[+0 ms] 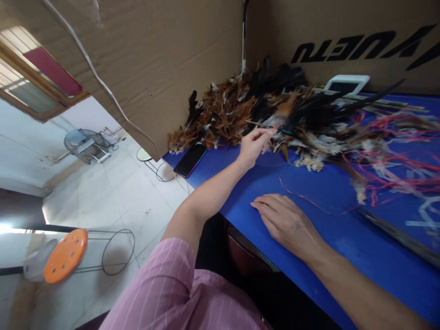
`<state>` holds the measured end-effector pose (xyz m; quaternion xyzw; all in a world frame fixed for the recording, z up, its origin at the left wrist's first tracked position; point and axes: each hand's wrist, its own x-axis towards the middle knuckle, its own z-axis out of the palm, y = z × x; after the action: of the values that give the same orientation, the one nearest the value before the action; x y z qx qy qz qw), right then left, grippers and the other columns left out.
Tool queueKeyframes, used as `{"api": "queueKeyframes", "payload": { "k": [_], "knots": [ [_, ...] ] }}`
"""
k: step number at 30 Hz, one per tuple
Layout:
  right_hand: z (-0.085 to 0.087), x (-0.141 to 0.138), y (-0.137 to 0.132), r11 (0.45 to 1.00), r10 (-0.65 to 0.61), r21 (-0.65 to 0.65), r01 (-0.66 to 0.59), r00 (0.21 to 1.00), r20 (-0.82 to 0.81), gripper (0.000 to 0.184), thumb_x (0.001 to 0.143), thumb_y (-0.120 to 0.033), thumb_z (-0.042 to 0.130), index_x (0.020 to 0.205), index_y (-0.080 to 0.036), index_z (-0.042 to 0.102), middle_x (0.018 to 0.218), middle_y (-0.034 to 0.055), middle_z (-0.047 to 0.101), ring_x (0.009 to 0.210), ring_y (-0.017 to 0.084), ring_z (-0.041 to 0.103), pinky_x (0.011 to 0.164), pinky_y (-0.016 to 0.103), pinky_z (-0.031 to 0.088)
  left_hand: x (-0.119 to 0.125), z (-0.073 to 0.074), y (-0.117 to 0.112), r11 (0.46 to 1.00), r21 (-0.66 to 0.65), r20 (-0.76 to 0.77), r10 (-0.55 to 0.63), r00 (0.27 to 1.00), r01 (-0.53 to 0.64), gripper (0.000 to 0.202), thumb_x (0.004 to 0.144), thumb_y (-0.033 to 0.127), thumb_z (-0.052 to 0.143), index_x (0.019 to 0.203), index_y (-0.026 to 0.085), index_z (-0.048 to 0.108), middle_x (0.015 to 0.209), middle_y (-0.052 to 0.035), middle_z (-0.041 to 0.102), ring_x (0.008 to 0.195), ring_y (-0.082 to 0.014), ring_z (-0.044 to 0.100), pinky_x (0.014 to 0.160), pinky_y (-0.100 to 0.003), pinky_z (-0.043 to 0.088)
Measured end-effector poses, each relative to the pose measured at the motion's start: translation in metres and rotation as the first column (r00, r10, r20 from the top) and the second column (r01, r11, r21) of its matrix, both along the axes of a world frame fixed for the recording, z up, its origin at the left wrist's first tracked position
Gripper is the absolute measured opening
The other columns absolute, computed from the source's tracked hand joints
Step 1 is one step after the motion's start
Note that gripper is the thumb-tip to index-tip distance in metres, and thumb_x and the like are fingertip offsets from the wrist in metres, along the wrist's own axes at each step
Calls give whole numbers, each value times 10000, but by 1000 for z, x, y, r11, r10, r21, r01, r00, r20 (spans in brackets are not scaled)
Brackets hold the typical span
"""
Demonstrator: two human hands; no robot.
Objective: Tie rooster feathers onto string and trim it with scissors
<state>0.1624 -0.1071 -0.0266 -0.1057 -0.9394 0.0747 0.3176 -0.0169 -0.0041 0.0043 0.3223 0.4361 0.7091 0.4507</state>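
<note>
My left hand (254, 144) reaches out to the pile of brown and black feathers (261, 105) on the blue table (309, 183). Its thumb and fingers pinch a thin feather quill at the pile's near edge. My right hand (285, 222) lies flat on the blue surface, fingers together and stretched out, holding nothing. A thin red string (309, 201) curves just beyond its fingertips. Tangled red and white strings (388, 160) lie mixed with feathers to the right.
Cardboard walls (154, 59) stand behind and to the left of the table. A black phone (190, 159) lies at the table's left corner, a white device (347, 85) at the back. An orange stool (65, 254) and a floor fan (85, 144) stand on the tiled floor.
</note>
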Motion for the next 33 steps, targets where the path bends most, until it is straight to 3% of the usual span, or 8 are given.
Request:
{"api": "queueKeyframes", "payload": {
  "k": [8, 13, 17, 20, 22, 24, 27, 33],
  "knots": [
    [-2, 1, 3, 1000, 4, -22, -4, 1000, -28, 258, 932, -91, 475, 1055, -131, 698, 1034, 116, 703, 967, 252, 632, 843, 438, 533, -12, 14, -12, 986, 53, -111, 164, 980, -159, 100, 861, 180, 680, 773, 145, 647, 532, 64, 447, 471, -32, 364, 514, -208, 295],
    [-3, 1, 5, 999, 8, -37, -9, 999, -40, 241, 923, -88, 494, 1053, -142, 689, 1037, 107, 698, 968, 250, 632, 857, 427, 531, -44, 25, -55, 976, 108, -307, 213, 928, -188, 153, 816, 296, 735, 782, 163, 668, 555, 59, 471, 475, -32, 398, 497, -190, 304],
    [-1, 1, 4, 1000, 0, -29, -2, 998, -56, 236, 924, -100, 495, 1026, -145, 702, 1024, 105, 704, 958, 245, 642, 851, 417, 534, -97, 33, -105, 932, 141, -580, 351, 735, -333, 150, 816, 309, 723, 779, 170, 681, 548, 51, 520, 466, -44, 437, 485, -192, 323],
    [-1, 0, 4, 999, -10, -36, 8, 998, -60, 248, 926, -106, 484, 1007, -160, 712, 1017, 99, 709, 946, 241, 647, 839, 417, 541, -145, 33, -137, 800, 115, -740, 465, 487, -589, 148, 854, 310, 654, 831, 171, 701, 578, 30, 579, 513, -76, 508, 509, -194, 367],
    [-1, 0, 4, 999, -16, -42, 13, 998, -62, 254, 934, -114, 474, 1000, -171, 712, 1014, 93, 709, 938, 237, 645, 836, 419, 544, -175, 28, -154, 686, 75, -850, 423, 313, -724, 175, 865, 311, 617, 891, 171, 719, 685, 0, 670, 649, -111, 605, 584, -194, 423],
    [-2, 0, 4, 999, -19, -40, 16, 998, -67, 247, 939, -119, 474, 996, -165, 710, 1012, 94, 707, 933, 234, 642, 842, 420, 545, -198, 21, -166, 620, 77, -914, 357, 194, -781, 176, 858, 288, 602, 892, 171, 730, 777, -12, 717, 747, -128, 641, 662, -197, 454],
    [-2, 1, 4, 999, -23, -35, 20, 997, -70, 241, 931, -113, 484, 987, -159, 713, 1007, 94, 707, 931, 235, 640, 845, 422, 548, -217, 8, -176, 591, 51, -957, 259, 130, -805, 149, 823, 248, 612, 835, 164, 734, 763, -15, 724, 746, -137, 648, 717, -212, 461],
    [-3, 0, 6, 999, -21, -37, 18, 997, -72, 237, 920, -109, 495, 974, -155, 721, 1002, 96, 707, 927, 232, 634, 859, 412, 543, -222, -4, -171, 584, -9, -983, 143, 114, -812, 142, 800, 251, 629, 847, 176, 740, 821, -40, 750, 829, -187, 684, 770, -246, 471]
  ]
}}
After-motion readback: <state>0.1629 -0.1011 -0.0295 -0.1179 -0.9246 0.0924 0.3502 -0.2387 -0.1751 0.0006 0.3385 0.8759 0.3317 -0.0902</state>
